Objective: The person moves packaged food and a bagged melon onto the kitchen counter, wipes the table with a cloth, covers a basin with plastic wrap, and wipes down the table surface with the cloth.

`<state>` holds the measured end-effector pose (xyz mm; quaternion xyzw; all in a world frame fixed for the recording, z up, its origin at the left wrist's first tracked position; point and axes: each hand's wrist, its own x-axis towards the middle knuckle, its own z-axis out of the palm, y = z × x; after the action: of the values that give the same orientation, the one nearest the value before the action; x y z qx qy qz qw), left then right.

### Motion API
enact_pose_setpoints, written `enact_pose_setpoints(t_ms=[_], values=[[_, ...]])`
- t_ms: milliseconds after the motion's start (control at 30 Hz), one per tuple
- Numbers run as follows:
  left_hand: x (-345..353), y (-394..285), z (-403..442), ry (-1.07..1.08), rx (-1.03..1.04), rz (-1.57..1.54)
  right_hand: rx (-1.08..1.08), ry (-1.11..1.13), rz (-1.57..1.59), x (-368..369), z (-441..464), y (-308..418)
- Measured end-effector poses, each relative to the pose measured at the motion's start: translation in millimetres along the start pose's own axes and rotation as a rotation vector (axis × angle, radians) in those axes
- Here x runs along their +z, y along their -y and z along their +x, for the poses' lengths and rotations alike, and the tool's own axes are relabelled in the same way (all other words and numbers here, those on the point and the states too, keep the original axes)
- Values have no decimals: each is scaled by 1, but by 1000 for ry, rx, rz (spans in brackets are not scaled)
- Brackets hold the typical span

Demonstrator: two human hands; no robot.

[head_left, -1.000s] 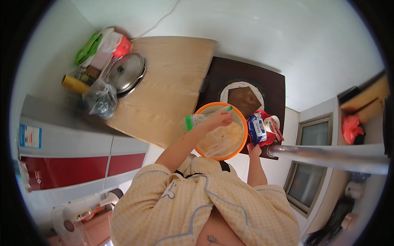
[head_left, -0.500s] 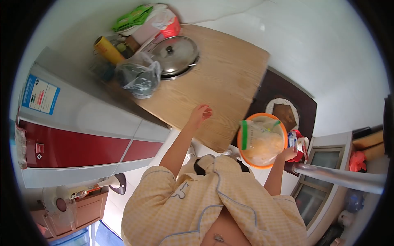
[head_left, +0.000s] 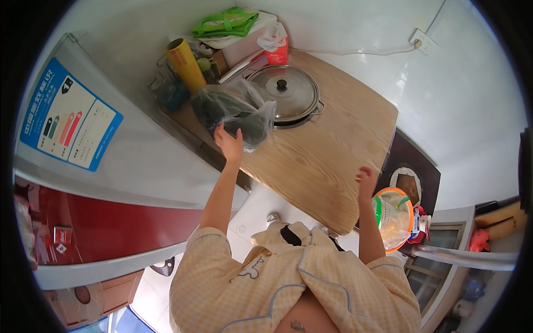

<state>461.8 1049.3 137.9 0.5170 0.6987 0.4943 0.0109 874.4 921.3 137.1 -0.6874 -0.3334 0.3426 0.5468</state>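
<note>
My left hand (head_left: pixel 229 144) is at the near side of a clear plastic bag (head_left: pixel 256 119) with dark green contents, possibly vegetables. Its thumb and fingers are spread, the fingertips against the bag. Over the right part of the wooden table (head_left: pixel 322 172), my right hand (head_left: pixel 365 182) hovers with its fingers loosely bent and somewhat apart, nothing visible in them. Just behind the bag stands a wide metal pot with a lid (head_left: pixel 288 91) and black knob. An orange-rimmed basin (head_left: pixel 411 213) holding a bag with a green strip (head_left: pixel 393 222) sits beyond my right forearm.
A yellow roll (head_left: pixel 186 64), green folded bag (head_left: pixel 225 23) and red packet (head_left: pixel 277 54) crowd the table's far left. The fridge (head_left: pixel 144 150) borders the left side. A dark lower surface (head_left: pixel 425 172) adjoins the table at right, with a metal rail (head_left: pixel 466 258) nearby.
My left hand has moved left and forward to the plastic bag. My right hand has left the basin's side and come over the table. The view has turned left.
</note>
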Motion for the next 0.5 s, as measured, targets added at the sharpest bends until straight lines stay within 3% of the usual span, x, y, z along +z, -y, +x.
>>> enact_pose_setpoints(t_ms=[100,167,200,300,367,433,500], values=[[-2,-15,26,43,53,53,92,356,-4,78,-15,6],[4,-11,36,354,-13,165,190,578,-24,132,-10,1],[21,14,31,435,51,197,211,675,-62,159,-7,-1],[19,10,20,387,111,114,223,681,-30,231,-13,31],[17,7,17,376,87,78,196,536,41,270,-10,44],[12,4,13,362,52,44,142,631,46,312,23,17],[5,-6,10,420,-7,200,84,729,48,331,26,16]])
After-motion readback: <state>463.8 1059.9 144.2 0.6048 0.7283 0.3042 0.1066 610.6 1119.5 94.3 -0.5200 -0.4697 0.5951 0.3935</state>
